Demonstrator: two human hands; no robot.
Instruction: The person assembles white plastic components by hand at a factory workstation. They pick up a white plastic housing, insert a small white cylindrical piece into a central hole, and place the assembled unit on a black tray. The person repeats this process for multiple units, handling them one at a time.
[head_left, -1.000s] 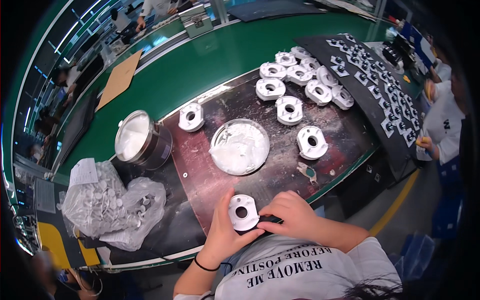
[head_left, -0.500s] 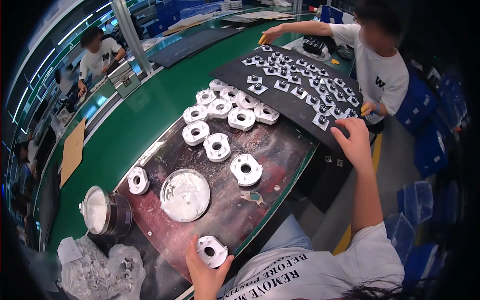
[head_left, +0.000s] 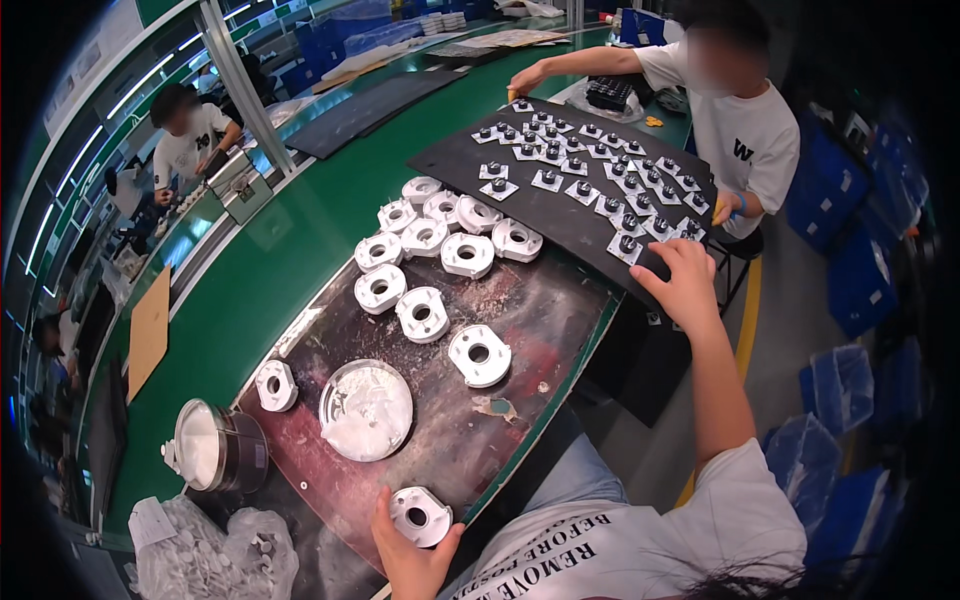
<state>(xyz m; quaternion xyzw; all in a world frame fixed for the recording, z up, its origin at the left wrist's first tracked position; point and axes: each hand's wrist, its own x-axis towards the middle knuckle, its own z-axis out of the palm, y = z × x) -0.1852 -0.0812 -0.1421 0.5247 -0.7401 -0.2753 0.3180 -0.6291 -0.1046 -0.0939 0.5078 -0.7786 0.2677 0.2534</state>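
Note:
My left hand (head_left: 408, 560) is closed around the rim of a white round plastic part (head_left: 420, 517) with a large centre hole, at the table's near edge. Over the near right corner of a black board (head_left: 450, 160), my right hand (head_left: 688, 290) reaches in with thumb and fingers apart, close to small black pieces on whitish square plates (head_left: 627, 246). Nothing shows between its fingers, though the fingertips partly hide the pieces there. Several more white round parts (head_left: 478, 356) lie on the worn dark work mat (head_left: 470, 420).
A co-worker (head_left: 765, 140) at the far right grips the board by two edges. On the left are a clear shallow dish (head_left: 367, 410) with white paste, a metal can (head_left: 225, 450) and a clear bag (head_left: 215, 545) of small white pieces. Blue bins (head_left: 850, 260) stand right.
The board and co-worker appear further left, partly because the view has shifted. My right hand has come further over the board's corner. My left hand keeps hold of the white part.

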